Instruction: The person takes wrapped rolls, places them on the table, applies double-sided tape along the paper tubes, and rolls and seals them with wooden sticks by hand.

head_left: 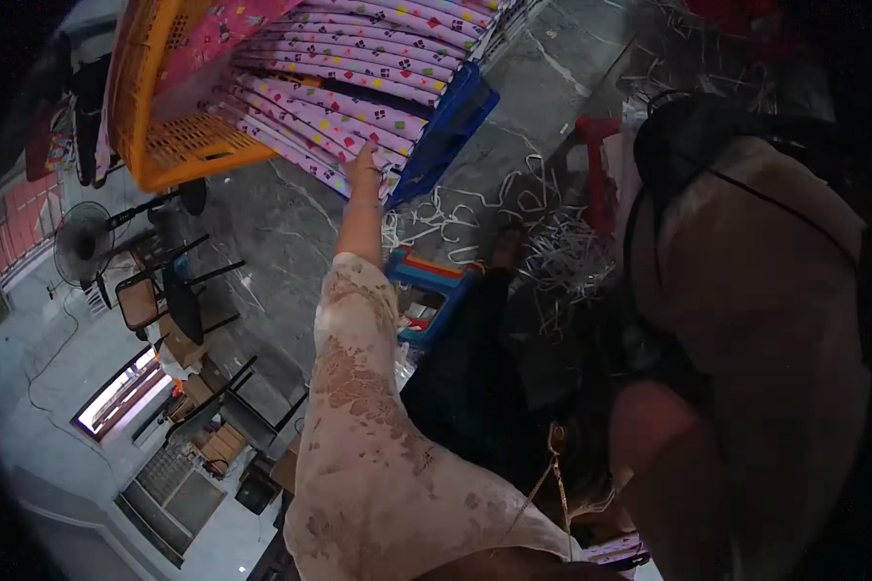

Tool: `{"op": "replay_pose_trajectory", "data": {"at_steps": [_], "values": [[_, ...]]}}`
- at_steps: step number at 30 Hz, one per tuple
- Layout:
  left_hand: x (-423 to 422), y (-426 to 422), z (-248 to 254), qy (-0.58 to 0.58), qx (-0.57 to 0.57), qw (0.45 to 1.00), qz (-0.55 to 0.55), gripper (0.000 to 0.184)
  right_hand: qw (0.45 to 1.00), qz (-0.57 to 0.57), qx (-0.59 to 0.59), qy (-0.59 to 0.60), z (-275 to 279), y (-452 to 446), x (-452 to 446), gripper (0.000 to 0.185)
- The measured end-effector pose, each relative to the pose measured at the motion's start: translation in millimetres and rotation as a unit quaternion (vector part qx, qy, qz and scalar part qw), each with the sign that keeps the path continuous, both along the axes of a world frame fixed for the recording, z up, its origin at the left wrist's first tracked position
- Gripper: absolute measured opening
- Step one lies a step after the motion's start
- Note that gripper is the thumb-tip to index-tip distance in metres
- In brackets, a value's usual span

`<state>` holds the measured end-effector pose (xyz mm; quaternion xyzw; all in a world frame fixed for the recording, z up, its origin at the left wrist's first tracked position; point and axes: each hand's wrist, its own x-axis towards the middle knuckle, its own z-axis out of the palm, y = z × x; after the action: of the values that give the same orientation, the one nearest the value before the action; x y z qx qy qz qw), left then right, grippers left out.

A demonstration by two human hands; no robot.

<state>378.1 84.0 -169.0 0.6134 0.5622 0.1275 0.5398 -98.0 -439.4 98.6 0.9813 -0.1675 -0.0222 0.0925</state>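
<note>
My left hand (363,176) reaches out at the end of a lace sleeve. It grips the near edge of a stack of purple patterned folded cloth (358,102), its thumb or a finger lying over the top layers and the rest partly hidden. The stack leans between an orange plastic basket (199,155) and a blue crate (451,131). Low in the picture, a dim shape that looks like my right hand (606,523) is beside another purple patterned piece (618,550). Its fingers are lost in shadow.
White strips (567,257) lie in a tangle on the grey floor. A blue plastic stool (426,290) with coloured bands stands below my left forearm. A red plastic object (599,174) is to the right. A fan (82,237) and chairs (140,302) stand at left. Dark fabric covers the right side.
</note>
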Motion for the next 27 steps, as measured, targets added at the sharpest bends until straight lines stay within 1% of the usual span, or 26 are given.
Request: {"op": "replay_pose_trajectory", "data": {"at_steps": [1,3,4,6,8,10,11,12,14,15,16,17,18,20,21,22,23,24,25,26,27], "values": [[-2,6,-7,0.078,0.057,0.993,0.063,0.056,1.0,-0.003,0.001,-0.003,-1,-1,-2,0.031],[-20,4,12,0.03,-0.081,0.996,0.013,0.05,1.0,-0.013,0.004,-0.013,-2,-4,-10,0.031],[-31,-13,34,-0.03,-0.167,0.985,0.026,0.044,1.0,-0.02,0.008,-0.02,-4,-5,-14,0.031],[-57,-38,63,-0.058,-0.205,0.977,0.001,0.043,0.998,-0.044,0.024,-0.033,-7,-7,-25,0.031],[-91,-77,97,-0.092,-0.206,0.974,-0.013,0.042,0.993,-0.084,0.06,-0.056,-12,-5,-37,0.032],[-136,-118,128,-0.185,-0.136,0.971,-0.066,0.043,0.995,-0.063,0.038,-0.071,-11,-3,-40,0.032],[-161,-129,130,-0.148,-0.119,0.978,-0.08,0.042,0.998,-0.003,-0.018,-0.061,-7,1,-33,0.031],[-185,-139,132,-0.112,-0.102,0.984,-0.096,0.042,0.996,-0.013,-0.024,-0.082,-9,2,-34,0.031],[-228,-161,178,-0.106,-0.138,0.973,-0.154,0.043,0.995,-0.081,0.04,-0.033,-14,1,-38,0.032],[-249,-170,200,-0.119,-0.136,0.969,-0.166,0.038,0.993,-0.095,0.04,-0.055,-11,5,-37,0.032],[-269,-178,220,-0.134,-0.131,0.966,-0.18,0.032,0.994,-0.086,0.054,-0.048,-5,9,-33,0.032],[-286,-184,242,-0.127,-0.147,0.962,-0.193,0.032,0.994,-0.079,0.066,-0.044,0,13,-30,0.032],[-301,-188,263,-0.122,-0.161,0.957,-0.209,0.033,0.99,-0.099,0.068,-0.074,3,15,-30,0.032],[-329,-188,285,-0.133,-0.173,0.942,-0.254,0.037,0.986,-0.061,0.101,-0.114,8,19,-31,0.033],[-340,-188,306,-0.155,-0.163,0.937,-0.266,0.037,0.98,-0.085,0.104,-0.143,10,25,-32,0.033],[-349,-193,328,-0.18,-0.156,0.93,-0.279,0.038,0.978,-0.064,0.149,-0.131,14,26,-32,0.036],[-356,-196,333,-0.215,-0.121,0.925,-0.288,0.039,0.974,-0.04,0.188,-0.117,18,20,-38,0.039],[-362,-197,332,-0.246,-0.088,0.92,-0.294,0.04,0.966,-0.007,0.214,-0.147,11,11,-43,0.04],[-365,-198,341,-0.268,-0.093,0.909,-0.306,0.041,0.963,-0.025,0.212,-0.166,16,7,-48,0.04],[-370,-200,348,-0.279,-0.07,0.9,-0.328,0.045,0.935,-0.008,0.316,-0.16,21,3,-49,0.041],[-378,-211,372,-0.291,-0.048,0.891,-0.346,0.049,0.897,0.016,0.415,-0.153,33,-1,-46,0.042]]}}
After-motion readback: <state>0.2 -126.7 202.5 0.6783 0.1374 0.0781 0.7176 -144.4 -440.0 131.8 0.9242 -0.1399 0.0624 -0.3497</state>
